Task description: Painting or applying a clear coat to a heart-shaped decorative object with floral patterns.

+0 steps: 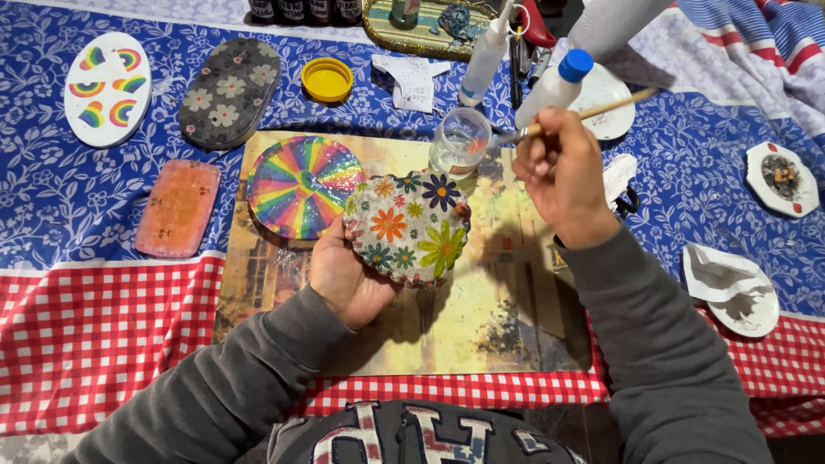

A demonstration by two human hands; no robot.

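Left hand (pixel 348 277) cupping flowered tray (pixel 407 226), brush (pixel 574 115) tip hidden

Yellow lid (pixel 326 79); rainbow oval plaque (pixel 107 88); orange rectangular piece (pixel 178 208).

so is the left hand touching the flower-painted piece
Touching. The head view shows the left hand cupped under the flower-painted piece, its edge resting on the palm and lifted over the mat.

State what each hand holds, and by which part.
Left hand holds the flowered tray from beneath its near edge. Right hand grips the paintbrush mid-handle.
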